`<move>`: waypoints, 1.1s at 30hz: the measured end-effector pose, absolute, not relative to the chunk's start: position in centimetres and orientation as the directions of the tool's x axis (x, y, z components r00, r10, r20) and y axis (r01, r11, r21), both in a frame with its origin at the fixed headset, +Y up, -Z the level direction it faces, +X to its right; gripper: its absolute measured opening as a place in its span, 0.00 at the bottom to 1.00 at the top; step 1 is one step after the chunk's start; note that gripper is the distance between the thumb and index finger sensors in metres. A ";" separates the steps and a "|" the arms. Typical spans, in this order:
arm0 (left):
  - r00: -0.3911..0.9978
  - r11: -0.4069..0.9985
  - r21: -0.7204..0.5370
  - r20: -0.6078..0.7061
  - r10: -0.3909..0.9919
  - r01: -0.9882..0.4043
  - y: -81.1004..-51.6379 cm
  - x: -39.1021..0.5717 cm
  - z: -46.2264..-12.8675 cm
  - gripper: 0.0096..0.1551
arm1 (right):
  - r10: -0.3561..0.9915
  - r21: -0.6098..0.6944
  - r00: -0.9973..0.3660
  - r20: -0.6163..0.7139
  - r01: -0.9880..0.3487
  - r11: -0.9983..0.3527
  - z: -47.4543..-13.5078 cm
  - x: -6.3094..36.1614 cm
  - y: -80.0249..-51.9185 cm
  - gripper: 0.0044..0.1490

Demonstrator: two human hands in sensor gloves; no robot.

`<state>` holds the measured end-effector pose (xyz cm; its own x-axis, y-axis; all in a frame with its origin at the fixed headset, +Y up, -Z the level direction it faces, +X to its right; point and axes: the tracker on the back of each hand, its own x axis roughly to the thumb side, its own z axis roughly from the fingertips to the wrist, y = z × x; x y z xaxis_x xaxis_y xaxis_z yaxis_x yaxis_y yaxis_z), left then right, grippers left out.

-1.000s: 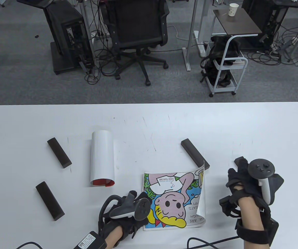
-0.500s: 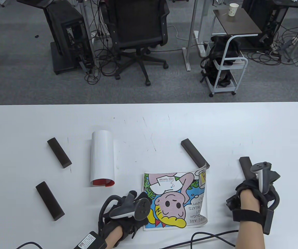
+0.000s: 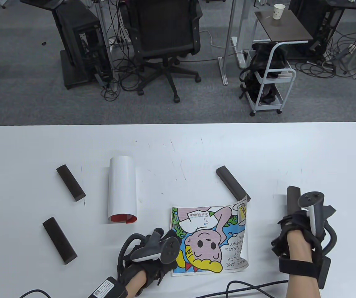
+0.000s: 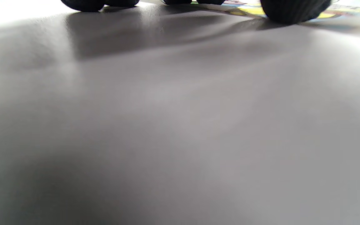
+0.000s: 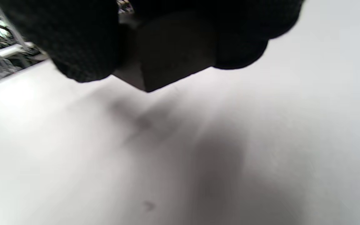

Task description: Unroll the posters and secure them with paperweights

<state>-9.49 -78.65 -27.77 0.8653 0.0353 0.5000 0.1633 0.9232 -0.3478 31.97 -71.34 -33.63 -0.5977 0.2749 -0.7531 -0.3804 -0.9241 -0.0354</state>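
On the table (image 3: 320,149), the open poster (image 3: 209,240) is lying at six o'clock, its right edge curling up. The left hand (image 3: 153,251) is pressing flat on its left edge. The right hand (image 3: 302,229), at four o'clock, is gripping a weight (image 3: 292,198) lifted off the surface, long axis toward twelve; the curled edge is lying toward nine o'clock from it.

An office or lab workspace is showing here. Beyond the hands, past the far edge of the white table (image 3: 258,139), a black swivel chair (image 3: 165,37) is standing on grey carpet (image 3: 20,102), cables (image 3: 336,66) are trailing between desk legs, and a paper cup (image 3: 278,11) is sitting on a side table (image 3: 282,29) beyond the right hand.
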 end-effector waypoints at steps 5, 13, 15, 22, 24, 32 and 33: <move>0.866 0.923 -0.350 0.498 0.039 0.160 -78.7 -9.5 -27.8 0.41 | 0.325 -0.065 -0.771 -0.547 -0.349 -0.935 -32.1 27.2 -65.9 0.47; 0.867 0.923 -0.350 0.497 0.039 0.160 -78.7 -9.5 -27.8 0.41 | 0.201 0.073 -0.936 -0.288 -0.231 -0.970 -29.8 18.1 -63.9 0.47; 0.867 0.923 -0.351 0.497 0.039 0.160 -78.7 -9.6 -27.8 0.41 | 0.167 0.135 -0.950 -0.265 -0.208 -0.969 -29.7 16.7 -65.1 0.47; 0.867 0.923 -0.351 0.496 0.041 0.157 -78.7 -9.6 -27.8 0.41 | 0.047 0.276 -0.926 -0.375 -0.160 -0.948 -30.1 17.3 -69.3 0.47; 0.868 0.923 -0.351 0.496 0.042 0.156 -78.7 -9.6 -27.8 0.41 | 0.022 0.309 -0.912 -0.411 -0.161 -0.937 -30.0 18.4 -70.4 0.47; 0.867 0.923 -0.352 0.496 0.042 0.157 -78.7 -9.6 -27.8 0.41 | -0.074 0.371 -0.840 -0.538 -0.157 -0.915 -29.4 21.7 -73.9 0.45; 0.867 0.923 -0.352 0.496 0.042 0.156 -78.7 -9.6 -27.8 0.41 | -0.085 0.378 -0.834 -0.545 -0.153 -0.913 -29.3 21.9 -74.3 0.45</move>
<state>-9.61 -78.68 -27.83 0.8673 0.0425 0.4960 0.1561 0.9229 -0.3521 21.95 -74.26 -29.35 -0.8343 -0.0854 -0.5447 -0.1533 -0.9131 0.3779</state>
